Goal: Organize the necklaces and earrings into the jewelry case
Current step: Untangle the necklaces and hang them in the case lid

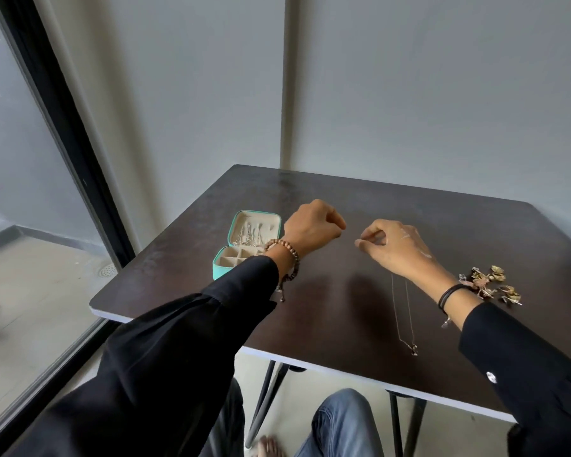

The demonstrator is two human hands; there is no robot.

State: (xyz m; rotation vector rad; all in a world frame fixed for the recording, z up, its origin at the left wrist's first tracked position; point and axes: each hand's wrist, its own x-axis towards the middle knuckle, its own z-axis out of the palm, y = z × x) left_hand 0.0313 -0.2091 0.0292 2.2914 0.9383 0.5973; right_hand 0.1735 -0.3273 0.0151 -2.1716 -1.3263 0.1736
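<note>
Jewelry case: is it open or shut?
Open. The case has its lid leaning back, its beige lining and chains showing, and the base compartments are in plain view.

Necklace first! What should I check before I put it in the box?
1. Jewelry case open: ok.
2. Right hand pinching the necklace, which runs up under it: ok.
3. Left hand holding it too: cannot tell; it is a closed fist and the necklace is too thin to see there.
4. Necklace untangled: ok, two strands run straight.
5. Free spot in the lid: cannot tell, other necklaces hang there.
6. Earrings clear of the necklace: ok, apart on the table.
</note>
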